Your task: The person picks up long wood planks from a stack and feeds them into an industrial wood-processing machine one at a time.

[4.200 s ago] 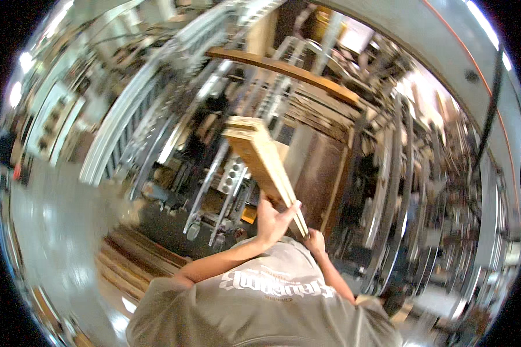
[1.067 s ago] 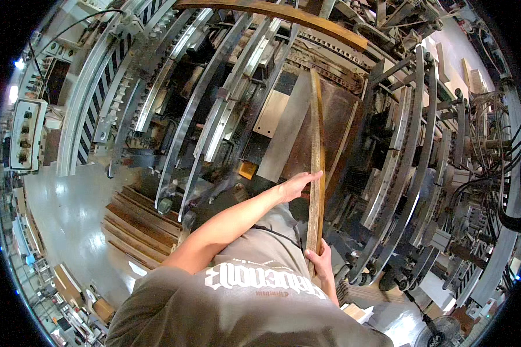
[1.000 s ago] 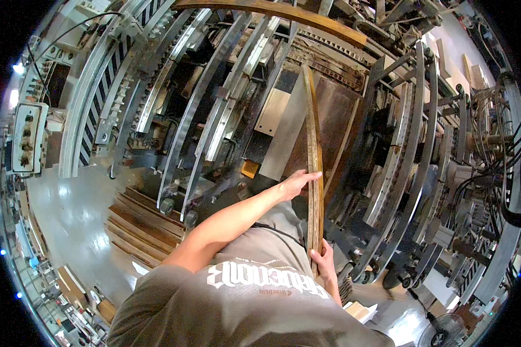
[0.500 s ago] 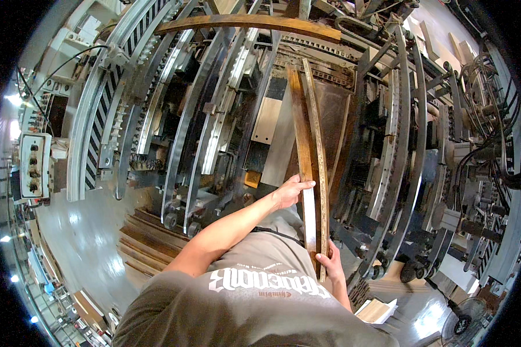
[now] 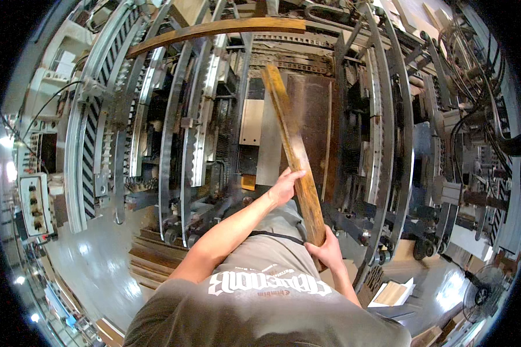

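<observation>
A long brown wooden strip (image 5: 309,199) runs away from my body over the machine, its far end tilted to the left. A dark line along its far half looks like a second strip's edge lying against it. My left hand (image 5: 285,186) grips it around the middle, thumb on top. Close to my waist, my right hand (image 5: 328,248) is closed around the near end. Another brown wooden strip (image 5: 231,26) lies crosswise over the metal rails at the far side, apart from both hands.
Metal rails (image 5: 173,127) stand to the left and more rails (image 5: 408,133) to the right. A pale board (image 5: 252,124) lies between them. Stacked brown boards (image 5: 156,260) are at lower left, a fan (image 5: 481,296) at lower right, and a control box (image 5: 36,202) at far left.
The two strips, earlier apart with a gap, now lie together and turned with a broad face up. Their far end has swung left. The view has shifted, and both hands still grip.
</observation>
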The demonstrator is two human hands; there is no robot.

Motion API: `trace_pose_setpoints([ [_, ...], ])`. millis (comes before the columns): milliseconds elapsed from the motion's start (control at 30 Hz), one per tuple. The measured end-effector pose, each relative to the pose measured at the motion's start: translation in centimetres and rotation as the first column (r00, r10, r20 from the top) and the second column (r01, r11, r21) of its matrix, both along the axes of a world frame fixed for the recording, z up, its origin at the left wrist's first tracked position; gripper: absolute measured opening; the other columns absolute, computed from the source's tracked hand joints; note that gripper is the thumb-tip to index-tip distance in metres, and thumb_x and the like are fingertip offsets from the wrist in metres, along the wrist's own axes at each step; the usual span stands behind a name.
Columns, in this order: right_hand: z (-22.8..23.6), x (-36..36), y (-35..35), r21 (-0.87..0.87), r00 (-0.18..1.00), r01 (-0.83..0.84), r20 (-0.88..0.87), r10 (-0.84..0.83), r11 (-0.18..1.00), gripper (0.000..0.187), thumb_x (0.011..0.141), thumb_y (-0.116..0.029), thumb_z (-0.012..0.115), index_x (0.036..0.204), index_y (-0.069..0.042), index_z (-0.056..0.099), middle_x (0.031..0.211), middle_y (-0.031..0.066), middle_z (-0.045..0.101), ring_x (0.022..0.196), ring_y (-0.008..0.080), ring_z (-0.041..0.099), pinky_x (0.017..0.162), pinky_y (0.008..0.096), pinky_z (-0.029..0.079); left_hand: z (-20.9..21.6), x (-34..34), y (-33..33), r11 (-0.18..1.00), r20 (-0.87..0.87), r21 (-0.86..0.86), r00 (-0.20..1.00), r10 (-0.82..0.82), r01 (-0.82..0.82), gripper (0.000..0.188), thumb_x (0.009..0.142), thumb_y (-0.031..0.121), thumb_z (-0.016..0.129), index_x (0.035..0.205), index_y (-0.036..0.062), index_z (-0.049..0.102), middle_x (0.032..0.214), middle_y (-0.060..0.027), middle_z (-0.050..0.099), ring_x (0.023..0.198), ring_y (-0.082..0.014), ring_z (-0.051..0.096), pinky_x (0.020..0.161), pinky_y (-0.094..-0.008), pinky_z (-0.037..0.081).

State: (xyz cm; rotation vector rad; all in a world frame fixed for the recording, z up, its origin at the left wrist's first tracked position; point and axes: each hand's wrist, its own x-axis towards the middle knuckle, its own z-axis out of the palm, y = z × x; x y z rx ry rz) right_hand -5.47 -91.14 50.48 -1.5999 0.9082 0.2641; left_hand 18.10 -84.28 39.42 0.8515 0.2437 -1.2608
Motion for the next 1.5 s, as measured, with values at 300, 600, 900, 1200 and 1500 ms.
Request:
trace_pose_setpoints([
  [300, -2.0, -0.6, 1.6, -0.087, 0.998, 0.065, -0.014, -0.066, 0.994, 0.07, 0.074, -0.023, 0.081, 0.136, -0.004, 0.054, 0.112, 0.0213, 0.071, 0.106, 0.0376, 0.069, 0.09, 0.0427, 0.054, -2.0, 1.3, 1.2, 0.997, -0.002, 0.014, 0.997, -0.072, 0.072, 0.034, 0.098, 0.028, 0.067, 0.125, 0.0081, 0.058, 0.117, -0.0036, 0.066, 0.111, -0.0191, 0.063, 0.099, -0.039, 0.049],
  [600, -13.2, -11.2, 4.8, -0.539, 0.997, -0.021, 0.055, 0.06, 0.842, 0.073, 0.073, -0.022, 0.079, 0.137, -0.003, 0.051, 0.113, 0.0234, 0.068, 0.102, 0.0428, 0.066, 0.085, 0.047, 0.055, 7.3, 6.0, 1.1, 0.994, 0.216, -0.016, 0.97, 0.108, -0.107, 0.047, 0.09, 0.008, 0.071, 0.133, 0.0016, 0.056, 0.122, -0.0072, 0.067, 0.112, -0.0226, 0.067, 0.1, -0.0417, 0.053],
  [900, -20.3, -0.5, 4.6, -0.507, 0.988, 0.152, 0.094, -0.121, 0.849, 0.062, 0.083, -0.025, 0.077, 0.136, -0.008, 0.05, 0.114, 0.023, 0.068, 0.105, 0.0437, 0.066, 0.086, 0.0469, 0.053, 12.1, -2.3, 5.4, 0.974, 0.534, -0.216, 0.844, 0.056, 0.072, 0.052, 0.089, -0.002, 0.073, 0.137, 0.0041, 0.054, 0.123, -0.0036, 0.066, 0.119, -0.0145, 0.06, 0.105, -0.0348, 0.047],
  [1200, -24.2, 7.1, 5.6, -0.58, 0.966, 0.113, 0.254, 0.048, 0.806, 0.051, 0.092, -0.032, 0.066, 0.135, -0.006, 0.057, 0.119, 0.018, 0.068, 0.106, 0.0367, 0.066, 0.09, 0.0418, 0.052, 13.6, -3.1, 7.9, 0.878, 0.806, -0.345, 0.584, 0.095, 0.333, 0.057, 0.085, -0.009, 0.068, 0.14, 0.0015, 0.054, 0.136, -0.0035, 0.056, 0.124, -0.0126, 0.055, 0.104, -0.0282, 0.045],
  [1500, -22.2, 9.2, 8.3, -0.294, 0.895, 0.353, 0.384, -0.229, 0.888, 0.05, 0.094, -0.031, 0.065, 0.136, -0.006, 0.055, 0.122, 0.016, 0.064, 0.11, 0.0324, 0.063, 0.093, 0.0401, 0.05, 13.3, -2.5, 9.0, 0.853, 0.798, -0.337, 0.602, 0.034, 0.398, 0.052, 0.086, -0.01, 0.066, 0.136, 0.0008, 0.057, 0.13, -0.0051, 0.059, 0.12, -0.0148, 0.058, 0.103, -0.0285, 0.045],
])
